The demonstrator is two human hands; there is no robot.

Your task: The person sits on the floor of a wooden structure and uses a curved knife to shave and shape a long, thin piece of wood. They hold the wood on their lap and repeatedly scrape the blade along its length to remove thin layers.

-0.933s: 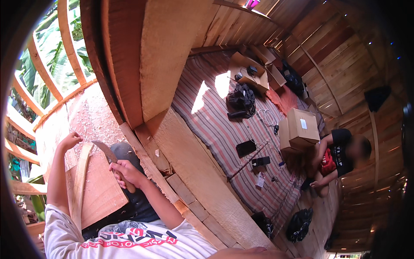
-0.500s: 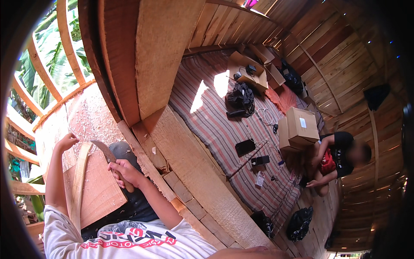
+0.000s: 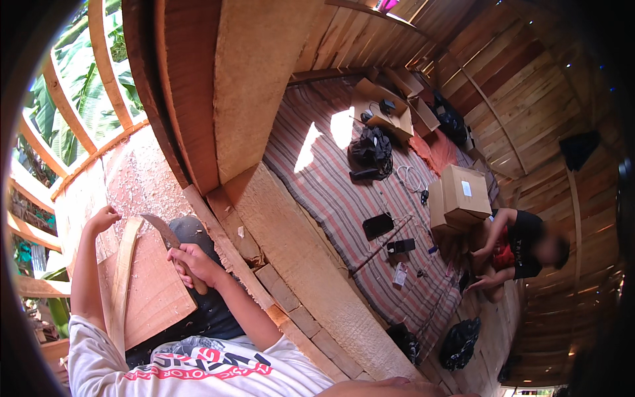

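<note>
My right hand (image 3: 193,262) is wrapped round the wooden handle of a broad curved knife (image 3: 161,229). Its blade points up and left, with the tip by the upper end of a pale wooden strip (image 3: 124,278). That strip lies lengthwise along a flat wooden board (image 3: 159,291), which rests by my lap. To the left of the strip's upper end, my left hand (image 3: 103,219) is raised with its fingers curled together in a pinch. Whatever they may hold is too small to make out. A gap shows between this hand and the strip.
Wood shavings (image 3: 142,169) litter the planks ahead, bounded by a slatted railing (image 3: 63,109). A thick beam (image 3: 317,264) separates me from a striped mat (image 3: 311,178) with phones, bags and cardboard boxes (image 3: 465,193). Another person (image 3: 522,245) sits at the right.
My hands, the knife and the strip keep nearly the same places. The view has shifted slightly. The seated person's hands have moved a little.
</note>
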